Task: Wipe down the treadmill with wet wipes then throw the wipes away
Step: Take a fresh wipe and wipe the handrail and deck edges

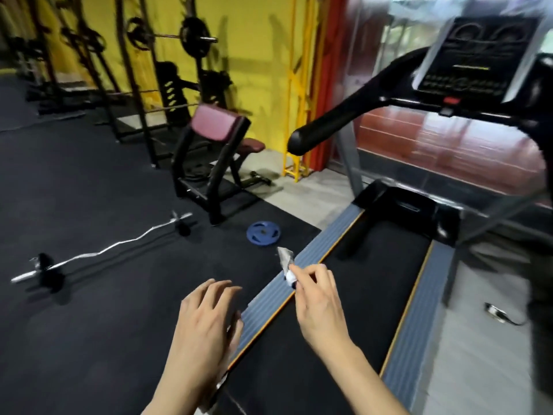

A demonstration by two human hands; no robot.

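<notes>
1. The right hand [318, 298] pinches a small crumpled wet wipe [286, 265] between its thumb and fingertips. A twisted gray bit of the wipe sticks up above the pinch. A little white and blue lump sits right at the fingertips. It is too blurry to say what that lump is.

2. The left hand [206, 322] is not clenched. Its fingers are spread out and only a bit bent. There may be something thin and pale under its palm, maybe another wipe, but I cannot tell.

3. The treadmill [344, 295] is right below both hands. Its ridged gray side rail [302, 271] runs under the pinch, and the black belt lies just to the right of the pinch.

4. I think the wipe looks used and bunched up. So the step is likely either one last rub or taking it to the bin. No bin shows here.

5. To wipe well, open the wipe out flat first. A flat wipe cleans more than a ball.

6. Press it down with flat fingers and rub along the rail, away from the body.

7. The handle [344, 121] and the screen panel [478, 58] are far ahead of the hands and higher up.

8. Keep the pinch tight when walking, so the wipe does not drop on the dark floor to the left.
</notes>
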